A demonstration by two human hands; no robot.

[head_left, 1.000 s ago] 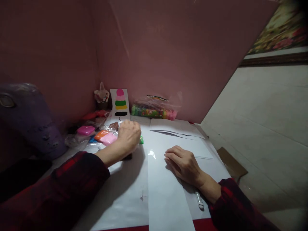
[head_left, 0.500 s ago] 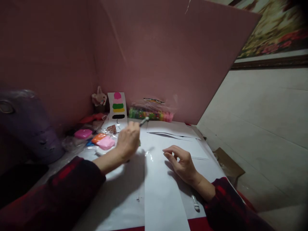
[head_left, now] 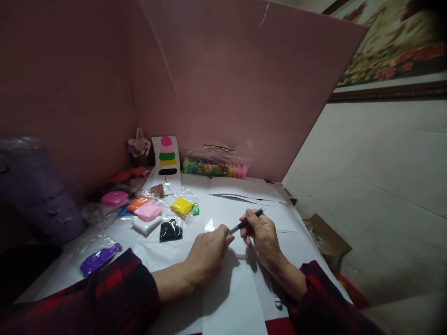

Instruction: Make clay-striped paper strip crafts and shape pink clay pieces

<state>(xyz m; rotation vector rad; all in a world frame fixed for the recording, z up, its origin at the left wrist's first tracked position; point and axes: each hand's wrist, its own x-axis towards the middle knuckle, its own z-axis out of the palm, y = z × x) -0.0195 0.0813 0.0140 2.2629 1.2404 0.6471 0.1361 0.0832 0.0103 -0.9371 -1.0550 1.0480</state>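
Pen (head_left: pixel 241 226): dark and thin, held up at a slant over the counter (head_left: pixel 143 253) – between both hands.
Left hand (head_left: pixel 208 253): closed, gripping the low end of the pen with fingertips.
Right hand (head_left: pixel 263 235): gripping the pen nearer its high end, with fingers bent.
Long paper (head_left: pixel 232 307): white, lying flat under and below the hands.
Slim tool (head_left: pixel 277 301): lying near the right wrist, partly hidden.
Yellow packet (head_left: pixel 181 207): in clear plastic, next to a bit of green (head_left: pixel 196 209).
Black packet (head_left: pixel 171 231): to the left of the left hand, just below the yellow one.
Light pink packet (head_left: pixel 148 211): bunched up with an orange packet (head_left: pixel 137 204) and a white packet (head_left: pixel 146 225).
Purple packet (head_left: pixel 100 259): near the left sleeve (head_left: pixel 115 288).
Color card (head_left: pixel 167 157): leaning at the back – with pink, green, yellow and black paint marks.
Marker pack (head_left: pixel 214 168): lying by the pink wall (head_left: pixel 223 74), behind white sheets (head_left: pixel 244 187).
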